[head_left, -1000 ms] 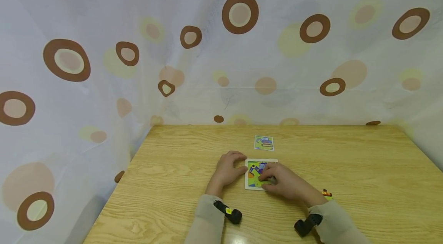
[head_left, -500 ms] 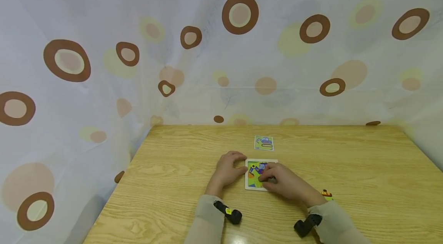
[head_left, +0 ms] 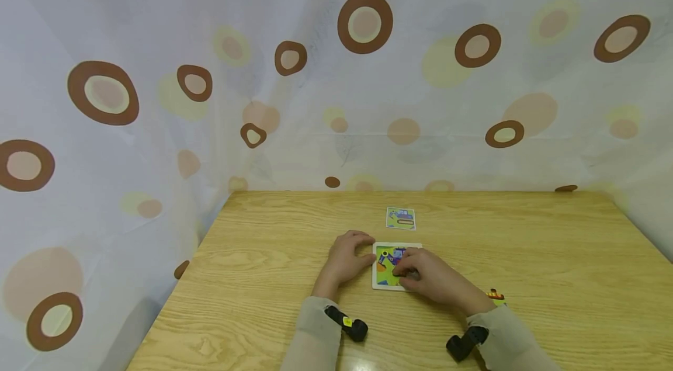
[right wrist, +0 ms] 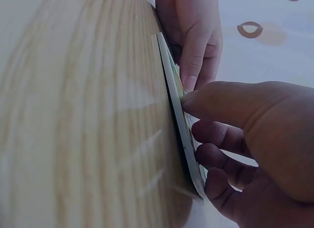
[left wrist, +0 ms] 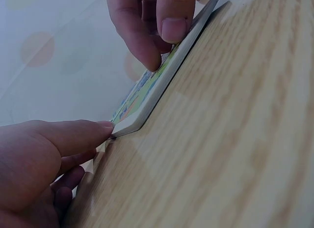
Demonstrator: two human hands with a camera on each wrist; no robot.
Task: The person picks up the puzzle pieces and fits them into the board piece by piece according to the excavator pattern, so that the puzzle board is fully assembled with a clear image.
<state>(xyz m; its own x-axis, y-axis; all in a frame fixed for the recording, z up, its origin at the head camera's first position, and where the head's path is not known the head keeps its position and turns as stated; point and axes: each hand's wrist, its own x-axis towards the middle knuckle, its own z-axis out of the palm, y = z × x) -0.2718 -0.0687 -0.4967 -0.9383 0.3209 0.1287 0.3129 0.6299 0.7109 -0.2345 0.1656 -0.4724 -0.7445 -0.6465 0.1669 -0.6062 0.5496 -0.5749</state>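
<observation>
A square jigsaw puzzle with a pale raised frame (head_left: 375, 277) lies on the table, its picture showing a blue and purple excavator on green. My left hand (head_left: 345, 256) rests beside it, thumb and index finger spread and touching the frame's left edge. Over the right part of the picture is my right hand (head_left: 433, 277), its thumb and bent fingers gripping a puzzle piece low against the board. That piece is mostly hidden under the fingers. In the right wrist view, the right thumb (right wrist: 211, 102) presses at the puzzle's surface near the frame.
Behind the puzzle lies a small square card (head_left: 401, 218) with a similar excavator picture. A loose orange and green piece (head_left: 496, 297) sits by the right sleeve, partly covered. A patterned curtain (head_left: 420, 96) rises along the table's back edge (head_left: 315, 191) and sides.
The right thumb and fingers shift slightly over the puzzle, and the grey edge seen between them earlier shows less now. The left hand stays put.
</observation>
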